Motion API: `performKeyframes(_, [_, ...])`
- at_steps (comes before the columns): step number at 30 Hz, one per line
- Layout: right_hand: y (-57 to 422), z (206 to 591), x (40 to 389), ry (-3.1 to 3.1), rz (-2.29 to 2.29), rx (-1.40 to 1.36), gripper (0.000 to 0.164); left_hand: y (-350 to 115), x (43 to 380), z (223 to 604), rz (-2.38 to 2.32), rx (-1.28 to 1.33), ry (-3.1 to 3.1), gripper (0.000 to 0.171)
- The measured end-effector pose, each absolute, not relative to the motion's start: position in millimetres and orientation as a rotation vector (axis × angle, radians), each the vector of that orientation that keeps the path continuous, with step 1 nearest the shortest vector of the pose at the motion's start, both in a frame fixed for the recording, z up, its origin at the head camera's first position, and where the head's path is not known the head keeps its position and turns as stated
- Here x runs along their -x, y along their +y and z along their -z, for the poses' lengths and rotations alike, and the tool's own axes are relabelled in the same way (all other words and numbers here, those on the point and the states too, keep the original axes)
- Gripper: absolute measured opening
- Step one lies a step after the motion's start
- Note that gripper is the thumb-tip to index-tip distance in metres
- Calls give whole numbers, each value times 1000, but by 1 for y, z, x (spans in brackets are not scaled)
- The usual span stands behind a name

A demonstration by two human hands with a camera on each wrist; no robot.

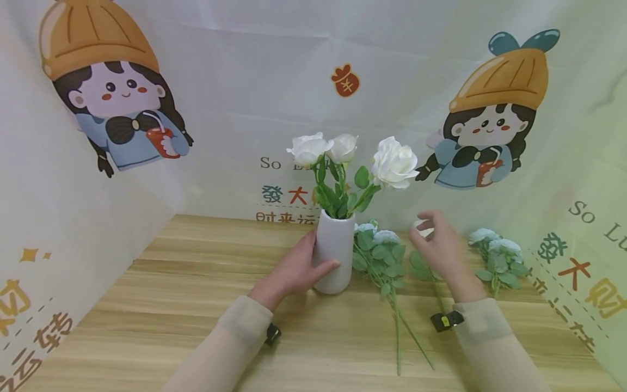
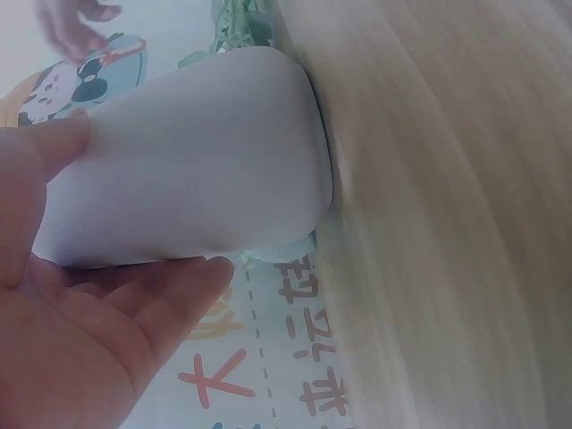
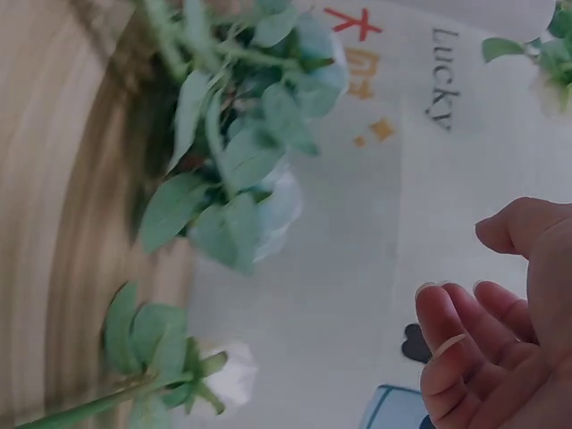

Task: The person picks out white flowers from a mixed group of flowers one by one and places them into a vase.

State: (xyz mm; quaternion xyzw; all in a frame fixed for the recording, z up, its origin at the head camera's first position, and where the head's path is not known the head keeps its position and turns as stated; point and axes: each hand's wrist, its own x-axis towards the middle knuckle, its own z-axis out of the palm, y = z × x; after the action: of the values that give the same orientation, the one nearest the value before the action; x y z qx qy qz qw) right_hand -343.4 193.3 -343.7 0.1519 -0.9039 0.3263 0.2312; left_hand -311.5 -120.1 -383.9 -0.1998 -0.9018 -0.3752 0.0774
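A white vase [image 1: 335, 256] stands upright on the table, holding three white roses [image 1: 394, 163] with green leaves. My left hand [image 1: 299, 268] grips the vase from its left side, thumb across the front and the other fingers around the back. In the left wrist view, the vase [image 2: 197, 156] lies between thumb and fingers, its base at the wood. My right hand [image 1: 439, 251] hovers right of the vase with loosely bent fingers and nothing in them. Under it lies a single white rose [image 3: 231, 377], mostly covered by the hand in the head view.
Pale blue roses [image 1: 386, 237] with long green stems lie just right of the vase. Another pale blue bunch [image 1: 504, 251] lies farther right. Behind the wooden table [image 1: 161, 305] hangs a printed cloth [image 1: 235, 98] with cartoon figures.
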Motion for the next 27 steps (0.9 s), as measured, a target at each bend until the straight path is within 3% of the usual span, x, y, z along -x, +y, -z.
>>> performKeyframes(16, [235, 376, 363, -2784, -584, -355, 19, -120, 312, 385, 1128, 591, -2699, 85])
performKeyframes(27, [247, 395, 365, -3011, -503, -275, 22, -120, 311, 385, 1130, 577, -2701, 85])
